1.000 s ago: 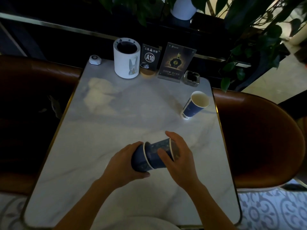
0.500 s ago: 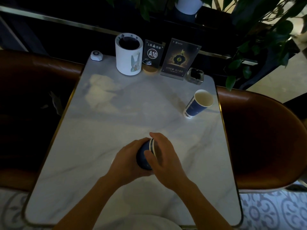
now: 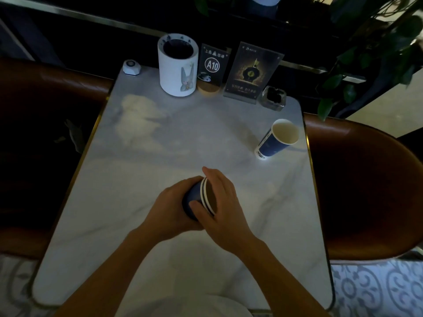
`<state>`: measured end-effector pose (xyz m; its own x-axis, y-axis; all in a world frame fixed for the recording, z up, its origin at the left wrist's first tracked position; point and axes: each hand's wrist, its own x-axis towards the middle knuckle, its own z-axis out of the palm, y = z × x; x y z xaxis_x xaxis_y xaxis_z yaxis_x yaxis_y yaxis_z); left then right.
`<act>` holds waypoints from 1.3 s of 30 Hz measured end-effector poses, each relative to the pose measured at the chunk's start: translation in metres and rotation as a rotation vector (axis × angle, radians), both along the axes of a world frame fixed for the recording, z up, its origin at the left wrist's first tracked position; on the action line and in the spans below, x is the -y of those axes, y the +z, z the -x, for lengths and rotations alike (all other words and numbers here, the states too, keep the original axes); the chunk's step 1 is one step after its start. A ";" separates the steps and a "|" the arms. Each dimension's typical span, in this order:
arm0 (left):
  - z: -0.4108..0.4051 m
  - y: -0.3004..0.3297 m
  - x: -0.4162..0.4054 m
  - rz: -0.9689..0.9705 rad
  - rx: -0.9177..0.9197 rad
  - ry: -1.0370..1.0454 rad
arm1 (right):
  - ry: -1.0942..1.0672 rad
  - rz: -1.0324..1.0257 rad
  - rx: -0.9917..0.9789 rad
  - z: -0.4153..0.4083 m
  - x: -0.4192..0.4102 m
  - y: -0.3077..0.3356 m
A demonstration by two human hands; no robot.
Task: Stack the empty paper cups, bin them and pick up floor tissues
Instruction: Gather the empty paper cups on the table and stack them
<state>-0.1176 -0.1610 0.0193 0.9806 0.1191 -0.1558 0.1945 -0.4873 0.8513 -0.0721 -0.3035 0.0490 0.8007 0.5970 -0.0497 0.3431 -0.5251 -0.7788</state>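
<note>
Two dark blue paper cups are nested into one stack, held sideways above the middle of the marble table, their white rims close together. My left hand wraps the stack's base. My right hand covers the open end, with its thumb under the rims. A third blue paper cup stands near the table's right edge, open and empty, apart from both hands. No floor tissues can be made out.
At the table's far end stand a white cylinder with a rabbit picture, an A10 sign, an acrylic menu stand, a glass ashtray and a call button. Brown leather seats flank the table. Patterned floor lies lower right.
The inner cup has been pushed fully into the outer one, so the rims now meet. My right hand has slid left over the open end.
</note>
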 end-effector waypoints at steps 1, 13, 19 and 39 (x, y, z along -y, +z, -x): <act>-0.002 0.000 -0.001 0.007 0.005 0.001 | 0.012 0.005 -0.011 -0.002 0.000 0.000; -0.020 -0.004 -0.037 0.046 0.022 0.177 | -0.126 0.211 0.369 -0.096 0.036 0.012; -0.032 -0.004 -0.046 0.047 0.024 0.211 | -0.278 0.397 0.457 -0.184 0.053 0.006; -0.037 -0.019 -0.045 0.070 -0.049 0.234 | -0.443 0.624 0.374 -0.233 0.055 -0.063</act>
